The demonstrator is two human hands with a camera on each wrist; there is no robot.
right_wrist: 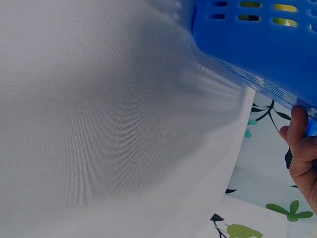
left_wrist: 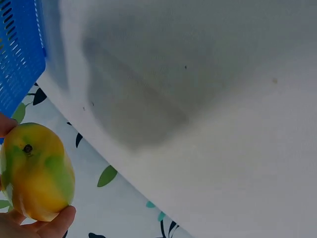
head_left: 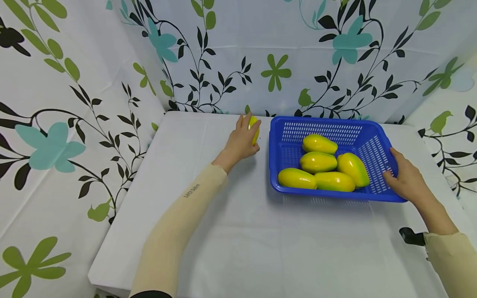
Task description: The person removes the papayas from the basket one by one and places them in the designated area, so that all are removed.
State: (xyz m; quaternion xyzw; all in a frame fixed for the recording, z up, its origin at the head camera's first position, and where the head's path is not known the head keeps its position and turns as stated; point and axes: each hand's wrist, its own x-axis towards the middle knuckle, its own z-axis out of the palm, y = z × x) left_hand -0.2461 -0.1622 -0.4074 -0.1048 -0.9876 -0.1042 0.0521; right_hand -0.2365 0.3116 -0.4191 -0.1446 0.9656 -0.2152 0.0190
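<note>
Left of the basket, near the table's back edge, my left hand (head_left: 241,138) grips a yellow mango (head_left: 255,130). In the left wrist view that mango (left_wrist: 39,171) shows green patches and a dark stem end, with fingertips on both sides of it. My right hand (head_left: 408,176) holds the right rim of a blue plastic basket (head_left: 380,142), thumb on the inside. Several yellow mangoes (head_left: 318,162) lie in the basket. From the right wrist view, the basket's underside (right_wrist: 257,39) appears, with the fingers of my right hand (right_wrist: 303,153) at its rim.
A white cloth covers the table (head_left: 231,236). Behind it and at both sides hangs a leaf-and-flower patterned curtain (head_left: 223,41). A black strap end (head_left: 411,236) sticks out from the right wrist.
</note>
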